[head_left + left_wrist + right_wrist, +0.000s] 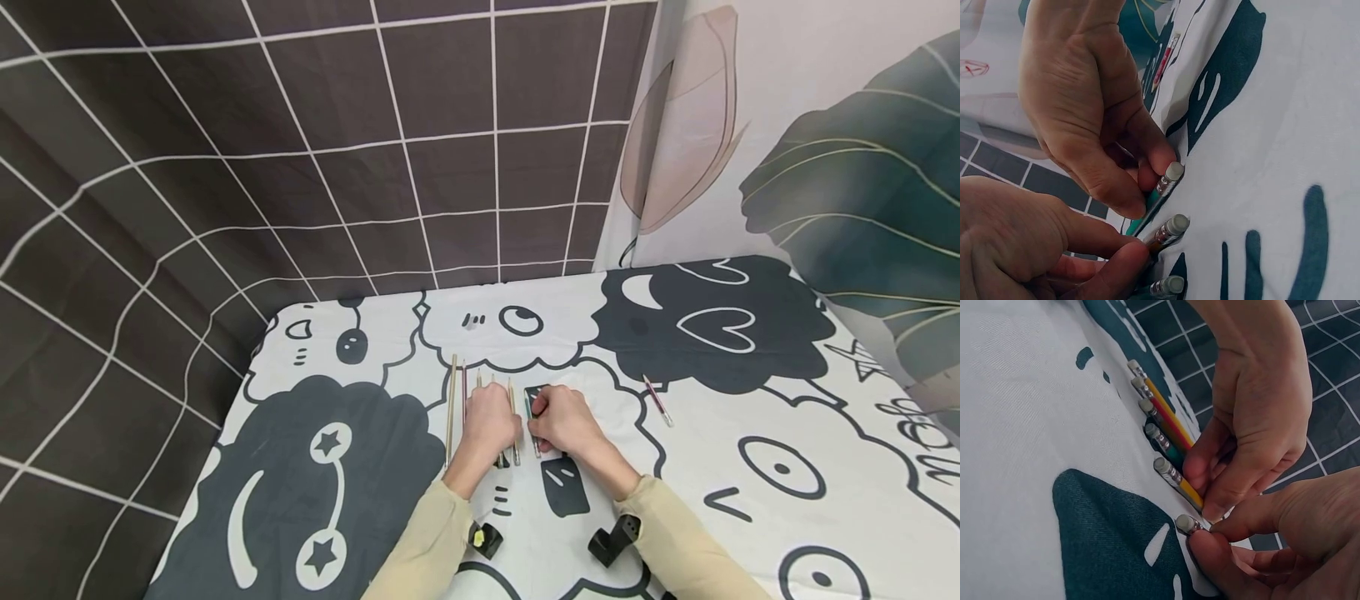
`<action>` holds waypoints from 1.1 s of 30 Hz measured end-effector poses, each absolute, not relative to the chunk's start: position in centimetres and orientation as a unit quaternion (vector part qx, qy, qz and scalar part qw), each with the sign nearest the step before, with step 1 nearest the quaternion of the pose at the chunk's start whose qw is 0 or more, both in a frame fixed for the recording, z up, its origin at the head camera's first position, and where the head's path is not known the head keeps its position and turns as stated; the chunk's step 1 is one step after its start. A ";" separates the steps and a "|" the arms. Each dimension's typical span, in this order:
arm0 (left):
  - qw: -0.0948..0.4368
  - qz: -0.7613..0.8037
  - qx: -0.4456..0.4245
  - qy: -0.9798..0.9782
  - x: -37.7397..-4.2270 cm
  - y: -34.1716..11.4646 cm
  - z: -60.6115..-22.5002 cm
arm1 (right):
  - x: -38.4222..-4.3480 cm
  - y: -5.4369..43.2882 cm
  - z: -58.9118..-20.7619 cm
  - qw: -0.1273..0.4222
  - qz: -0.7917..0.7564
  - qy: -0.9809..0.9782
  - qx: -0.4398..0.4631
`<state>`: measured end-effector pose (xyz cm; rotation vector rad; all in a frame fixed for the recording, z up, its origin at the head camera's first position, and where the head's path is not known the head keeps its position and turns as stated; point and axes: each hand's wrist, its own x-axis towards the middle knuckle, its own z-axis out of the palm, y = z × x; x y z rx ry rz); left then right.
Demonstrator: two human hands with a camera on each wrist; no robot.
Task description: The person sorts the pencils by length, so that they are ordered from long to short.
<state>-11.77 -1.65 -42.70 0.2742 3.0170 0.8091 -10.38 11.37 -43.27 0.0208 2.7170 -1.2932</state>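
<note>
Several eraser-tipped pencils lie side by side on the patterned cloth. My left hand [491, 417] reaches over the row, its thumb and finger pinching a yellow pencil [1177, 483]. Just right of it, my right hand [566, 421] pinches a green pencil [1159, 195] near its eraser end. To the left of my hands lie a long yellow pencil [451, 408] and a red pencil [464, 392]. Another green pencil [1166, 447] sits partly under my left hand. The middles of some pencils are hidden by my fingers.
A separate red pencil [657, 402] lies slantwise, further right on the cloth [705, 433]. Behind the surface hangs a dark curtain with a white grid [442, 183]. A leaf-patterned drape [847, 192] hangs at the right. Black wrist cameras [615, 540] sit on my sleeves.
</note>
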 end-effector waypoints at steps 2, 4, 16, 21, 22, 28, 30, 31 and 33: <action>0.007 0.267 0.088 0.960 -11.8 -1.7 -42.7 | -10.4 11.4 -43.3 0.068 -0.426 0.902 0.008; 0.011 0.277 0.088 0.957 -11.8 -1.7 -42.6 | -10.4 11.4 -43.2 0.071 -0.426 0.902 0.009; 0.011 0.284 0.094 0.954 -11.8 -1.9 -42.6 | -10.4 11.5 -43.3 0.069 -0.440 0.895 -0.002; 0.001 0.281 0.099 0.955 -11.8 -1.9 -42.6 | -10.4 11.5 -43.4 0.068 -0.444 0.894 -0.003; -0.002 0.279 0.100 0.955 -11.7 -1.9 -42.6 | -10.3 11.5 -43.3 0.068 -0.445 0.893 -0.002; 0.002 0.274 0.092 0.957 -11.7 -1.8 -42.6 | -10.3 11.5 -43.3 0.069 -0.445 0.893 -0.002; 0.002 0.272 0.091 0.958 -11.7 -1.8 -42.6 | -10.3 11.5 -43.3 0.068 -0.444 0.893 -0.002; 0.000 0.271 0.091 0.958 -11.7 -1.8 -42.6 | -10.2 11.5 -43.2 0.067 -0.444 0.894 -0.002; 0.000 0.272 0.091 0.958 -11.7 -1.8 -42.5 | -10.2 11.5 -43.2 0.068 -0.447 0.892 -0.002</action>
